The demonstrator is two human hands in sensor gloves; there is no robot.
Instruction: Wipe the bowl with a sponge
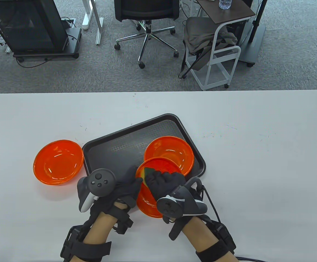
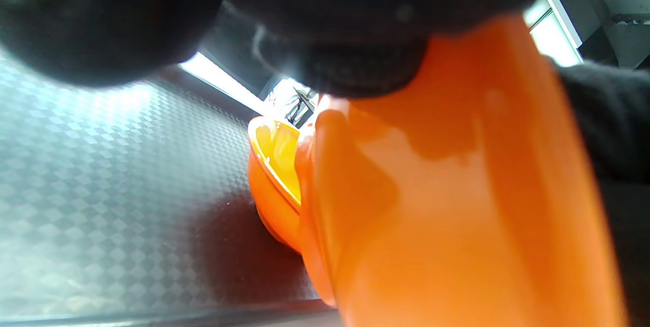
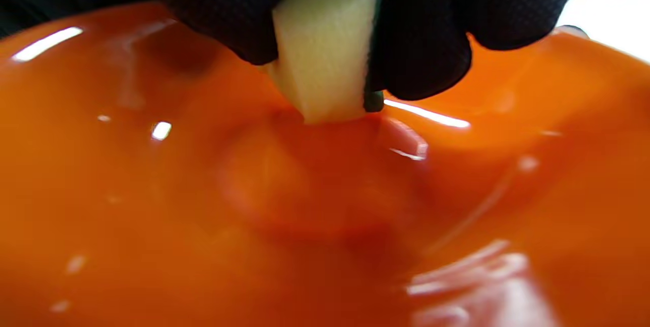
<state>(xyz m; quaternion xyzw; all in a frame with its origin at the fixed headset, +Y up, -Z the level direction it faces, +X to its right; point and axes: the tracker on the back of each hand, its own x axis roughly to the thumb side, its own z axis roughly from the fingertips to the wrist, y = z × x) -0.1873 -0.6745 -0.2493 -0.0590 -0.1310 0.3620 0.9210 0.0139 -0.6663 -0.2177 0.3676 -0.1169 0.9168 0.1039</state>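
Observation:
My left hand (image 1: 128, 182) grips the left rim of a translucent orange bowl (image 1: 147, 202), held tilted over the near edge of the tray; its outside fills the left wrist view (image 2: 457, 190). My right hand (image 1: 163, 181) is inside this bowl and pinches a yellow sponge with a green face (image 1: 148, 172). In the right wrist view the sponge (image 3: 325, 47) sits between my gloved fingers (image 3: 421, 47) and its lower corner touches the bowl's inner surface (image 3: 254, 205).
A dark tray (image 1: 114, 147) lies on the white table, with a second orange bowl (image 1: 172, 152) on its right part, also in the left wrist view (image 2: 271, 174). A third orange bowl (image 1: 58, 161) stands on the table left of the tray.

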